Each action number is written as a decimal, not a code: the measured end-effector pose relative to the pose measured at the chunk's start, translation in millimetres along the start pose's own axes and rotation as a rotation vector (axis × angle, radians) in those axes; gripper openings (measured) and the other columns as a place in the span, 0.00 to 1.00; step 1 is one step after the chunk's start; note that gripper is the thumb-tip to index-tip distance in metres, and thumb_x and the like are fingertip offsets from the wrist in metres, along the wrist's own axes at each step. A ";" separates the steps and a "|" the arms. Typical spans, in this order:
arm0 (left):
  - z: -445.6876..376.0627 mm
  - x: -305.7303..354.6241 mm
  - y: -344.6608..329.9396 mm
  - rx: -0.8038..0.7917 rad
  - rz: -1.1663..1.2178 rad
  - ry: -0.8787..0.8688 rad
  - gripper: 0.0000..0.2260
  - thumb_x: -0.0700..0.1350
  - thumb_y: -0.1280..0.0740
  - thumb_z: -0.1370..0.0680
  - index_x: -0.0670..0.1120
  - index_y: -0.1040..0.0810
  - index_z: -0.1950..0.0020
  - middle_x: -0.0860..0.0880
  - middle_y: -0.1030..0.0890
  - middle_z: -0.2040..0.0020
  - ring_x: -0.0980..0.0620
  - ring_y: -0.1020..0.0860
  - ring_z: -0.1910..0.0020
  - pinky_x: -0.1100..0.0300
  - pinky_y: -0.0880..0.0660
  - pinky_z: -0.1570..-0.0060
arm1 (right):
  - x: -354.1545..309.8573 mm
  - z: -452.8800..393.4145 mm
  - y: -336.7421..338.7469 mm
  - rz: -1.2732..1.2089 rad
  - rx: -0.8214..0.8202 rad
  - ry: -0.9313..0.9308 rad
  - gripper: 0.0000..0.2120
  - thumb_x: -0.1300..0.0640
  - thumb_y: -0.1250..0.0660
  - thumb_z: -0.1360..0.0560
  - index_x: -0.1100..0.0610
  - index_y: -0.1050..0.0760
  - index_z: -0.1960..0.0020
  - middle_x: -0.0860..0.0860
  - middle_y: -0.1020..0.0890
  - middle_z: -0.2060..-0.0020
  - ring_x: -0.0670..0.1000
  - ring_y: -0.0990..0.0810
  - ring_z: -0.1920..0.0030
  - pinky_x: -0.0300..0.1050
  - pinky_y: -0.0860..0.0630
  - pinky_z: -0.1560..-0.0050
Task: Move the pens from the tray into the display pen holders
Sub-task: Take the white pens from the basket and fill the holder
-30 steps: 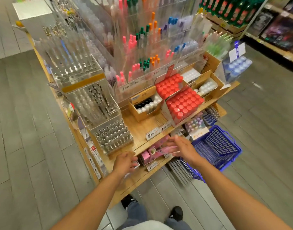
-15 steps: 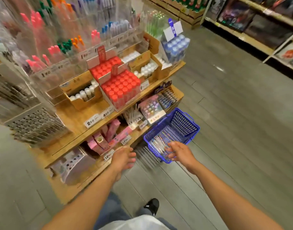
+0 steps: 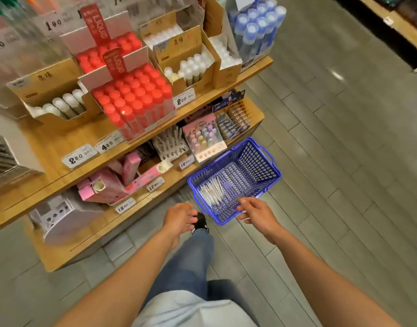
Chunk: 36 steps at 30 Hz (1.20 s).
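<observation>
From the head cam, the right hand (image 3: 255,212) was reaching out over the near corner of the blue basket (image 3: 261,171) on the floor, fingers loosely spread and holding nothing, fingertips just about at the rim. The pens (image 3: 211,192) were lying in a bundle at the basket's near-left end, just beside that hand. The left hand (image 3: 179,217) hung relaxed and empty in front of the wooden shelf (image 3: 68,166), near the basket but not touching it.
</observation>
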<state>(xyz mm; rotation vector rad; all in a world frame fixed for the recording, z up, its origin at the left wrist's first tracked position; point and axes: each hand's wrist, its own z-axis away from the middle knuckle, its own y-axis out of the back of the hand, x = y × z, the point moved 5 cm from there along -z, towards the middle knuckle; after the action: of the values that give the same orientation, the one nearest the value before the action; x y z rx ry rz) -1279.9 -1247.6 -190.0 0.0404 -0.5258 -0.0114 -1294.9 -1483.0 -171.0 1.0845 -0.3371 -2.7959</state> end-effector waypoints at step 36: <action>-472.5 -117.6 -133.3 0.231 0.474 -0.202 0.07 0.46 0.40 0.17 0.46 0.23 0.45 0.49 0.18 0.53 0.53 0.19 0.54 0.62 0.22 0.53 | 311.4 -567.7 -139.9 1.122 -0.196 0.184 0.08 0.61 0.37 0.23 0.60 0.23 0.45 0.57 0.19 0.45 0.59 0.19 0.46 0.46 0.24 0.53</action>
<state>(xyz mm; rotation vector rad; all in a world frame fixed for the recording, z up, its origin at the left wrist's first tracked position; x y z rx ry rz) -1144.6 -1361.4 -662.8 0.1404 -0.7269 0.5127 -1144.2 -1500.0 -815.8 0.7374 -0.4497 -1.6827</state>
